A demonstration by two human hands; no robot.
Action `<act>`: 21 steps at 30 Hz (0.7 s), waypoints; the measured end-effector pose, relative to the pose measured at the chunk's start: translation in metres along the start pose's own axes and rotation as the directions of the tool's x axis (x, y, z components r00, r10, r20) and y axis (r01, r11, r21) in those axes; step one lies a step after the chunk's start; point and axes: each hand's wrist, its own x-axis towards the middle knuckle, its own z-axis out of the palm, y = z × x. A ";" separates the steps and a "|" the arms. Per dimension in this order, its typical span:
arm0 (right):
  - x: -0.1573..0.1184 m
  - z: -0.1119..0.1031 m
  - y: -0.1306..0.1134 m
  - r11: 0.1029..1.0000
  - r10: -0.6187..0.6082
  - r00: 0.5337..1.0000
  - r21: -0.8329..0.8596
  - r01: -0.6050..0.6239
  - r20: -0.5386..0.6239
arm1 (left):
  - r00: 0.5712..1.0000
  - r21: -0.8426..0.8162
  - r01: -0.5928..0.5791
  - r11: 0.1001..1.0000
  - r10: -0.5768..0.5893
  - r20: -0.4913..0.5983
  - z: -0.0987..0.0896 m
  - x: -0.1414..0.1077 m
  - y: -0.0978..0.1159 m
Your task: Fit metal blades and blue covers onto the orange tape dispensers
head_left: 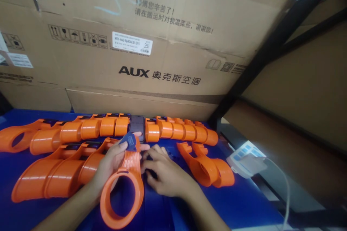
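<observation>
My left hand (pixel 112 160) is closed around the neck of an orange plastic tape dispenser (pixel 121 195), its round tape ring hanging toward me. A dark blue piece (pixel 128 141) sits at the dispenser's top end, under my left thumb. Just right of it, my right hand (pixel 162 169) is low over the blue surface with its fingers curled in. What those fingers hold, if anything, is hidden. Small dark pieces (pixel 171 152) lie behind my right hand, too blurred to name.
Several orange dispensers (pixel 90 129) stand in a row along the back, with more at front left and right (pixel 208 168). A dark phone-like object (pixel 137 126) stands mid-row. A large carton (pixel 168 54) backs the blue table (pixel 244 202). At right are a white box (pixel 246 158), a cable and a rack post.
</observation>
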 end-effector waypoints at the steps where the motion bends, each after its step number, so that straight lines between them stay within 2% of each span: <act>1: 0.000 0.001 0.000 1.000 0.002 1.000 -0.001 -0.002 -0.008 | 1.000 -0.004 -0.007 1.000 0.007 -0.023 0.002 0.000 -0.001; 4: 0.001 0.001 -0.002 1.000 0.021 0.998 -0.007 -0.021 -0.052 | 0.997 -0.001 -0.012 1.000 0.012 -0.076 0.005 -0.001 -0.002; 7: 0.000 -0.002 -0.003 0.999 0.034 0.991 0.009 -0.033 -0.129 | 0.999 0.011 -0.002 1.000 0.003 -0.050 0.004 0.001 -0.003; 12: -0.006 -0.011 0.003 0.975 0.108 0.956 0.216 -0.048 -0.274 | 1.000 0.042 -0.010 0.999 0.009 0.028 -0.002 0.003 -0.010; 17: -0.009 -0.012 0.010 0.865 0.294 0.849 0.501 -0.040 -0.439 | 0.977 0.215 -0.039 0.976 -0.008 0.213 -0.005 -0.001 -0.018; 21: -0.005 -0.011 0.011 0.759 0.426 0.752 0.651 0.005 -0.502 | 0.956 0.404 -0.046 0.913 -0.077 0.282 -0.007 -0.004 -0.019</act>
